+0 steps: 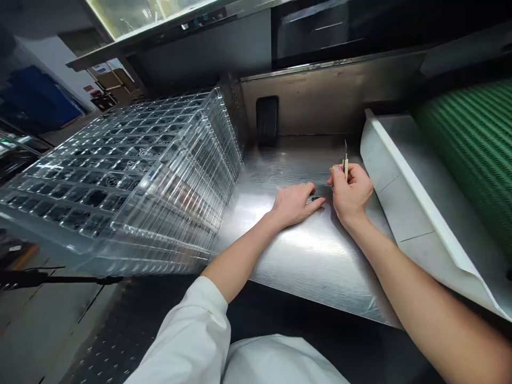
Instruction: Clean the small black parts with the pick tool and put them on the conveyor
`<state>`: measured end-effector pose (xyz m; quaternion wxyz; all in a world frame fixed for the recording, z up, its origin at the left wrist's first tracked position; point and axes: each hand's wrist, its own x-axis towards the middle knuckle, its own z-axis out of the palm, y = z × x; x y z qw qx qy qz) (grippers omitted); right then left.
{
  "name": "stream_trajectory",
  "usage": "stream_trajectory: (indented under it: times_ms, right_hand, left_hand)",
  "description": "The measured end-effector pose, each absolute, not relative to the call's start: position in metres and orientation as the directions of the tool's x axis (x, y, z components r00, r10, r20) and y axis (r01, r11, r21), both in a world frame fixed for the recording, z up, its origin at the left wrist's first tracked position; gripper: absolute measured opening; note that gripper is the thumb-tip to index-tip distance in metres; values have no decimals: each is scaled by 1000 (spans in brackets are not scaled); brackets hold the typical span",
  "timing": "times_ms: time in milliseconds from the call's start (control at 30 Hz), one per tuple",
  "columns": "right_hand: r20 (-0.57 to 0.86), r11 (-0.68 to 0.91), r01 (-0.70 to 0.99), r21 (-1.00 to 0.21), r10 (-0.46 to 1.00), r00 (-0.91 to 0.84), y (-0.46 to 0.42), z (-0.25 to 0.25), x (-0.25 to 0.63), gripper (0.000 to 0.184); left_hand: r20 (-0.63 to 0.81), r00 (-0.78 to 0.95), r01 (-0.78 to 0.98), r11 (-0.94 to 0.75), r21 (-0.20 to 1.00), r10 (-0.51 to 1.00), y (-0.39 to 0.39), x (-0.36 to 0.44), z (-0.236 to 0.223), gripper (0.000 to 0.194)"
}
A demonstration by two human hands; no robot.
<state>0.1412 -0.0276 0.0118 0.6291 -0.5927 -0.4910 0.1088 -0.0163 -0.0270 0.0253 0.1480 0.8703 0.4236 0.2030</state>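
Observation:
My left hand (295, 204) rests low over the metal worktop (288, 261), its thumb and forefinger closed around a small dark part (315, 199). Most of that part is hidden, so its kind does not show. Just to the right, my right hand (352, 191) is closed in a fist-like grip on a slim knife (346, 166) with a cream handle. The knife's thin blade points up and away from me, apart from the dark part. A small gap separates the two hands.
Tall stacked clear plastic trays (160, 154), with small parts in the top one's pockets, stand at left. A white-edged chute (416, 197) and a green ribbed conveyor belt (476, 144) border the right. A black rectangular piece (266, 118) is against the metal back wall.

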Motion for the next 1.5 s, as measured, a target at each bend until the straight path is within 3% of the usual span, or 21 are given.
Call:
stream_trajectory:
  times_ms: [333,667,833,1000,1233,1333,1500]
  right_hand:
    - [472,302,390,-870,741,478,-33,16,135,29]
    - [436,342,282,-897,795,422,-37,22,132,37]
    - [410,350,222,-910,843,349,-41,26,126,42]
    - [422,359,236,-903,844,331,-44,27,122,34]
    - [388,351,172,-920,872,299,-39,27,124,31]
    - [355,336,117,-935,891,282,-39,26,122,33]
    - [338,331,73,-941,895,291,-41,28,120,33]
  left_hand:
    - [240,625,641,-664,385,742,-25,-21,26,22]
    - [499,465,566,-679,468,731,-24,-26,28,27]
    - [561,393,539,-677,502,729,-24,-27,30,24]
    - [597,339,485,-679,552,727,-25,-28,33,17]
    - [576,264,387,-632,671,774,-26,-27,35,5]
    - [547,215,302,-588,751,809,-26,-26,34,11]
    - [306,131,-9,-307,952,943,-20,-23,31,29]
